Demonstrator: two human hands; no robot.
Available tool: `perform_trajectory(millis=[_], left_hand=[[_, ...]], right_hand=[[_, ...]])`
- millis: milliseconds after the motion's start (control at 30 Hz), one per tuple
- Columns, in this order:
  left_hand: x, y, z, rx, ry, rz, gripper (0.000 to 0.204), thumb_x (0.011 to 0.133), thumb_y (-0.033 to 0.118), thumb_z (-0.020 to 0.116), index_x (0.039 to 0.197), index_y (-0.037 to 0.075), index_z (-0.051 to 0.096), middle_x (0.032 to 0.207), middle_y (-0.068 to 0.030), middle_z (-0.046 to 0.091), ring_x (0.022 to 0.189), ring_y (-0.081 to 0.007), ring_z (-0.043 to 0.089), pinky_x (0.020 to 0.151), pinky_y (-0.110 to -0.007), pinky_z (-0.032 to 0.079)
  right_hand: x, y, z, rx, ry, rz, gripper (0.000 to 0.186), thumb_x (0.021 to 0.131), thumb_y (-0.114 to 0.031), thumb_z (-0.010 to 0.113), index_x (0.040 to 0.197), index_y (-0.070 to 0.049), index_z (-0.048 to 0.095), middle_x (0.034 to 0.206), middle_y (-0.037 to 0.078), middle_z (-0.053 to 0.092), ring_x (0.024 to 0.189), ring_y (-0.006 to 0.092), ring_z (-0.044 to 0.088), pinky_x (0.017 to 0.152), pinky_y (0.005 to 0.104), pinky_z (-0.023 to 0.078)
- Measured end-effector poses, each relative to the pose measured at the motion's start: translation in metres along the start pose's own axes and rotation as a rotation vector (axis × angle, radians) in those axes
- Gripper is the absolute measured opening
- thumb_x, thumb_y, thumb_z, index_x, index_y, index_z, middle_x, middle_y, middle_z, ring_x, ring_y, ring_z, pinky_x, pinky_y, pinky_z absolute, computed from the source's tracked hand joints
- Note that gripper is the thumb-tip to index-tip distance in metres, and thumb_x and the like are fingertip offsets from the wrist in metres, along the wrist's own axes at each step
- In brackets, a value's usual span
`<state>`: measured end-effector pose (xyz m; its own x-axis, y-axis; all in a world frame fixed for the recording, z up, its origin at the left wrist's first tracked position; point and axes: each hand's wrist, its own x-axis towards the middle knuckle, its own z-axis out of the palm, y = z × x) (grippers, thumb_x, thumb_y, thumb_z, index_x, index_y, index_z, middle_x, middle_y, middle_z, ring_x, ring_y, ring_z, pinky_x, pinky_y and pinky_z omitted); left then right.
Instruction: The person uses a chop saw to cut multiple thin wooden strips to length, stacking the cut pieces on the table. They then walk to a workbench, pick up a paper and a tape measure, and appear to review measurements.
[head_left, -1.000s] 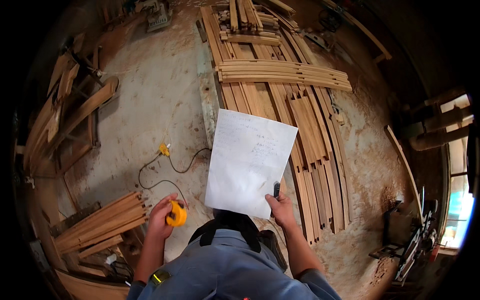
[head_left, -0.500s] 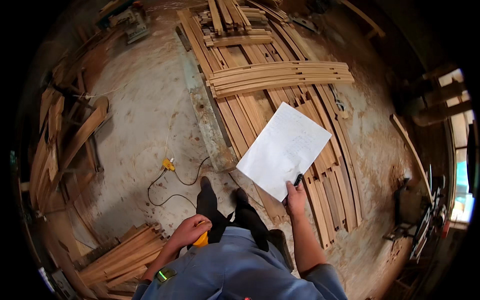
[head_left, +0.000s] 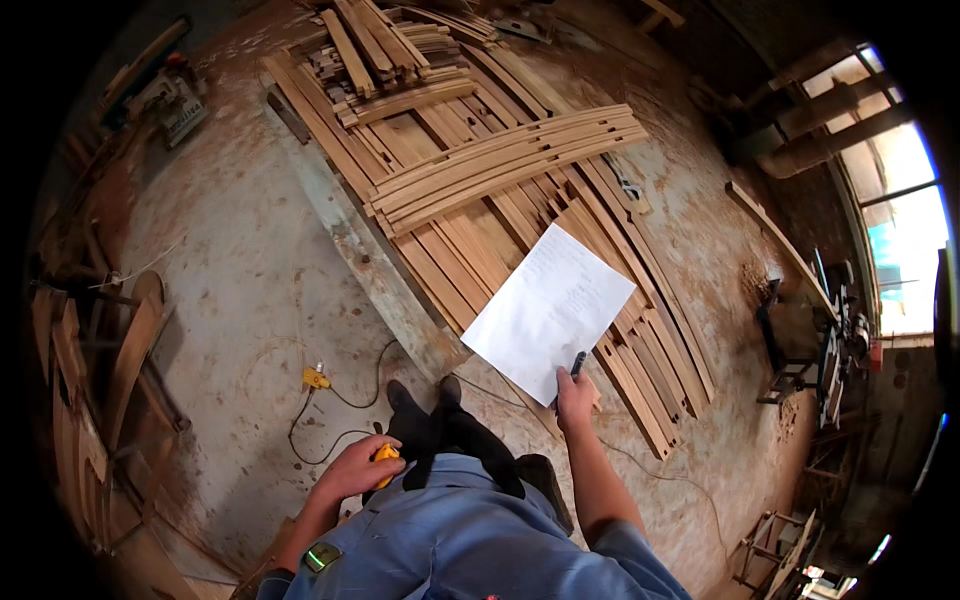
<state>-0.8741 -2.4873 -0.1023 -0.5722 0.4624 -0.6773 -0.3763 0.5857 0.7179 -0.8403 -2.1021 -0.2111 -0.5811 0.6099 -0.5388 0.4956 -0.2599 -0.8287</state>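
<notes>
A white sheet of paper (head_left: pixel 548 305) with handwriting hangs tilted in front of me, its lower corner gripped in my right hand (head_left: pixel 574 400). The same hand also holds a black pen (head_left: pixel 579 364), which sticks up past the fingers at the paper's edge. Close to my waist, my left hand (head_left: pixel 350 470) is closed around a compact yellow tape measure (head_left: pixel 386 456), partly covered by the fingers. Beyond the paper lies a broad pile of wooden slats (head_left: pixel 440 262), with a band of curved, slotted pieces (head_left: pixel 510 165) across it.
A weathered beam (head_left: pixel 375 285) runs along the pile's left side. On the floor, a yellow connector (head_left: pixel 316 378) with a dark cable lies left of my feet. Wooden frames (head_left: pixel 125 370) stand at far left. A machine (head_left: pixel 175 108) is at upper left, and a window (head_left: pixel 900 220) at right.
My view has turned to the right, so the pile appears tilted and further left, with more of the window showing. Both hands keep their holds; the paper sits slightly further left in the picture.
</notes>
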Motion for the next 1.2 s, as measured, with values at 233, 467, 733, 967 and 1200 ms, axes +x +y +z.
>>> perform_trajectory(millis=[233,467,733,967,1200], left_hand=[[0.011,0.003,-0.008,-0.497,0.112,-0.094,0.032,0.085,0.018,0.063,0.112,0.002,0.06,0.091,-0.0057,0.064,0.082,-0.0129,0.06,0.071,-0.027,0.048],[0.009,0.017,-0.018,-0.828,0.253,-0.114,0.029,0.089,0.017,0.053,0.114,0.002,0.056,0.093,-0.0085,0.062,0.079,-0.0175,0.061,0.064,-0.03,0.051],[0.039,0.006,-0.057,-1.084,0.239,-0.106,0.03,0.09,0.023,0.049,0.113,0.004,0.054,0.094,-0.0113,0.062,0.08,-0.0227,0.062,0.062,-0.037,0.052],[0.105,0.003,-0.14,-1.19,0.12,-0.085,0.031,0.089,0.021,0.051,0.114,0.004,0.056,0.095,-0.0118,0.063,0.079,-0.0232,0.064,0.062,-0.037,0.054],[0.152,0.0,-0.269,-0.998,0.004,-0.14,0.03,0.086,0.02,0.057,0.112,0.005,0.056,0.093,-0.0089,0.063,0.079,-0.0211,0.062,0.065,-0.036,0.051]], right_hand=[[0.015,0.016,-0.031,-0.122,0.117,-0.19,0.018,0.092,-0.015,0.059,0.095,0.002,0.063,0.073,0.001,0.061,0.064,0.0076,0.051,0.058,0.0274,0.042],[0.021,0.008,-0.03,0.005,0.079,-0.17,0.017,0.092,-0.013,0.059,0.099,0.002,0.063,0.077,0.002,0.062,0.068,0.0071,0.052,0.061,0.0263,0.043],[0.005,-0.02,-0.017,0.135,0.135,-0.178,0.013,0.093,-0.014,0.058,0.096,-0.002,0.062,0.071,0.0,0.059,0.055,0.007,0.051,0.045,0.0249,0.039],[0.014,-0.043,0.029,0.11,0.212,-0.023,0.017,0.092,-0.014,0.057,0.102,-0.001,0.058,0.078,0.002,0.06,0.062,0.0098,0.053,0.054,0.0252,0.044],[-0.014,-0.022,0.094,0.264,0.383,-0.012,0.03,0.092,-0.01,0.054,0.119,0.003,0.053,0.097,0.008,0.061,0.081,0.0172,0.058,0.071,0.0309,0.048]])
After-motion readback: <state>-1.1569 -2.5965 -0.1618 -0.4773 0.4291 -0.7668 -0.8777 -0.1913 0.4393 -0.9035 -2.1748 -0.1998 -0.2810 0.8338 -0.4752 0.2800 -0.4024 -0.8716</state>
